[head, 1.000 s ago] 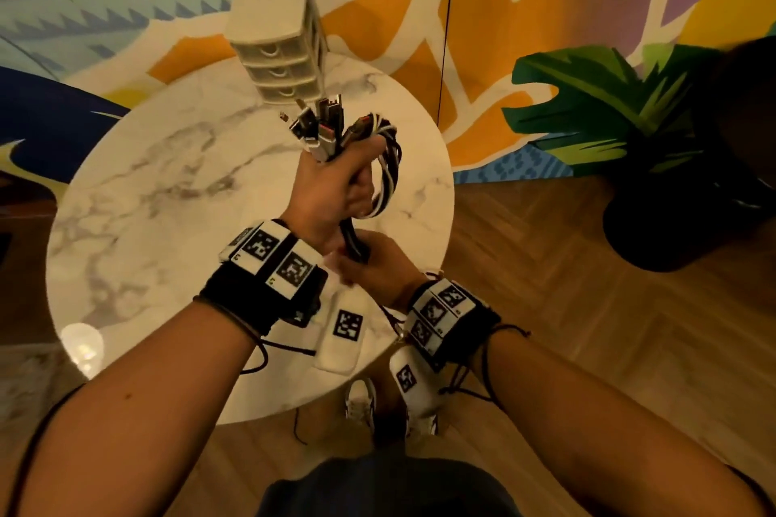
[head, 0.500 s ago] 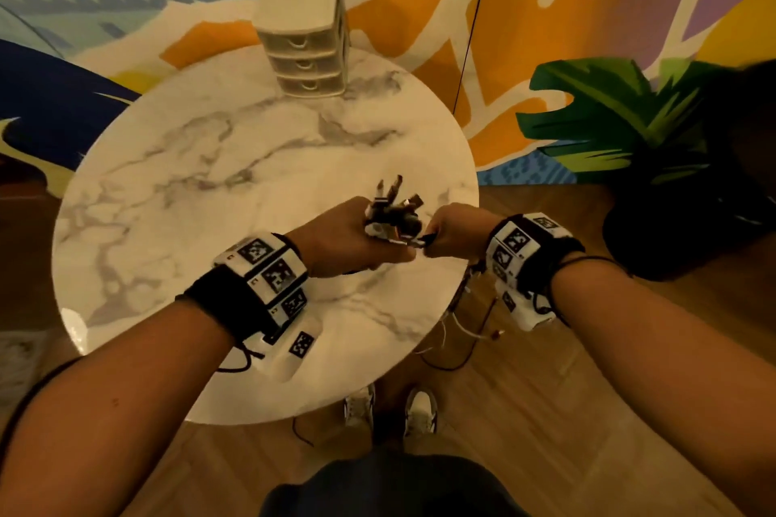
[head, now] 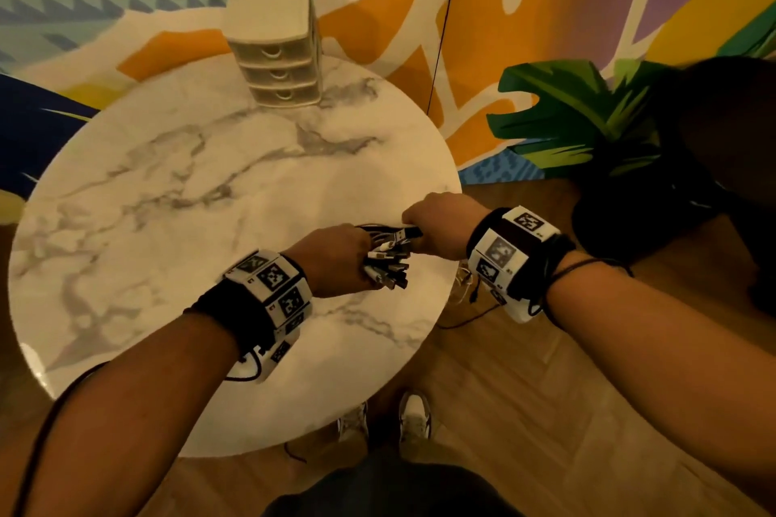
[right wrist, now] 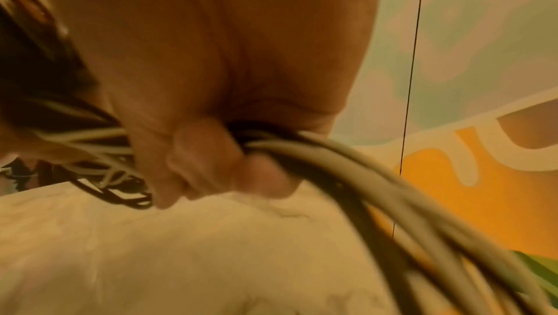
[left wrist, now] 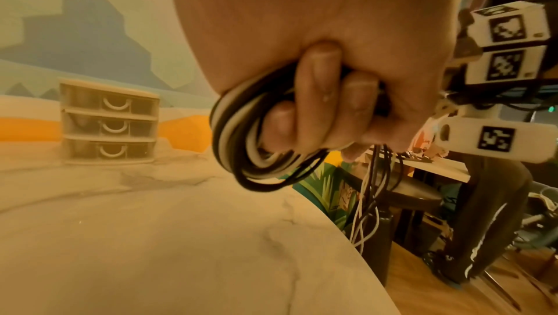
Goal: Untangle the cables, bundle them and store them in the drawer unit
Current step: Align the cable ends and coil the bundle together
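My left hand [head: 336, 260] grips a bundle of black and white cables [head: 388, 258] just above the right part of the marble table [head: 168, 201]; the plug ends stick out toward my right hand [head: 441, 222]. In the left wrist view the fingers [left wrist: 320, 96] curl round coiled loops of the cables [left wrist: 241, 134]. The right hand [right wrist: 217, 158] grips the same cables [right wrist: 347, 172], whose loose ends hang over the table edge. The cream drawer unit [head: 275, 40] stands at the table's far edge with its three drawers closed; it shows again as the drawer unit [left wrist: 108, 121].
A thin black cord [head: 445, 21] hangs down the painted wall behind the table. A dark pot with a green plant [head: 609, 126] stands on the wooden floor at the right. My shoes [head: 413, 418] are at the table's near edge.
Both hands came down from in front of the drawer unit to just above the table. The right hand moved from below the left hand to its right side, still holding the cables.
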`<state>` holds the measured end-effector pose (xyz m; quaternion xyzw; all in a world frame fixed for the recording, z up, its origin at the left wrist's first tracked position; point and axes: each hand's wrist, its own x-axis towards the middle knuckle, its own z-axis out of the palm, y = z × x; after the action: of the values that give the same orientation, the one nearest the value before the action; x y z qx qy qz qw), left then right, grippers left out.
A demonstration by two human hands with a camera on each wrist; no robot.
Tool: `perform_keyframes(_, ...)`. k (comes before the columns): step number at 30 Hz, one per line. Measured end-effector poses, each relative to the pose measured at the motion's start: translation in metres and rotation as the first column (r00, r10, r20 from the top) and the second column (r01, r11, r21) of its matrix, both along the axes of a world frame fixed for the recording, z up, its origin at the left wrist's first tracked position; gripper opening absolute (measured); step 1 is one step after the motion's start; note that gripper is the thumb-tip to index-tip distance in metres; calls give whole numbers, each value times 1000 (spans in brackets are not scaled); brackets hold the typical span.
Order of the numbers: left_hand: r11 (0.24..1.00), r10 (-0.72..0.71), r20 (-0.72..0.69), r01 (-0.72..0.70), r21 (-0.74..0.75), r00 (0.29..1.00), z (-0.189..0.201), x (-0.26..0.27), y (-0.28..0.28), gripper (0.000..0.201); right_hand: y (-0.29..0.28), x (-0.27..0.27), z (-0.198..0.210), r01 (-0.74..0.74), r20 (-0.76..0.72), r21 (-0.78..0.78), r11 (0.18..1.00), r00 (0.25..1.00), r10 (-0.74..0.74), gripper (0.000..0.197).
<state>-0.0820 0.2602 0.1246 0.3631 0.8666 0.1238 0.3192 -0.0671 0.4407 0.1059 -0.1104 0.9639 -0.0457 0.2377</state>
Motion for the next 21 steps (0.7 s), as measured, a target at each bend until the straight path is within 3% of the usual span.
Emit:
perform_keyframes(3, 999, 51, -26, -50, 6, 998, -9, -7, 2, 44, -3, 5, -2, 40, -71, -47, 998, 997, -43, 25)
perform_keyframes(6, 994, 105, -122, -106, -3, 987, -19, -11, 7, 40, -5, 8, -3, 186, -84, -178, 966, 975, -203, 14)
perform_keyframes(9, 991, 129, -252, -116, 68, 959, -29, -10, 10, 36, -3, 9, 4, 352, 29, -363, 863, 930, -367, 10)
perform_keyframes(12, 982, 134, -220, -100, 159, 966, -29, -7, 8, 40, 4, 9, 3, 477, 245, -415, 774, 878, -410, 24)
perform_keyframes(14, 950, 192, -59, -171, 262, 980, -21, -8, 5, 28, 13, 10, -3, 523, 301, -410, 748, 851, -430, 31)
perform_keyframes(16, 862, 252, 197, -312, 400, 948, -9, -12, 3, 13, 23, 13, -13, 542, 277, -390, 745, 840, -467, 33)
perform_keyframes(17, 793, 272, 324, -402, 457, 906, -1, -14, 3, 9, 28, 16, -19, 549, 270, -392, 738, 836, -478, 34)
perform_keyframes(19, 608, 296, 564, -608, 511, 771, 10, -17, 6, 26, 36, 24, -35, 615, 339, -395, 682, 788, -514, 35)
perform_keyframes(21, 434, 253, 734, -752, 496, 630, 18, -23, 12, 33, 36, 30, -53, 624, 410, -355, 696, 773, -484, 30)
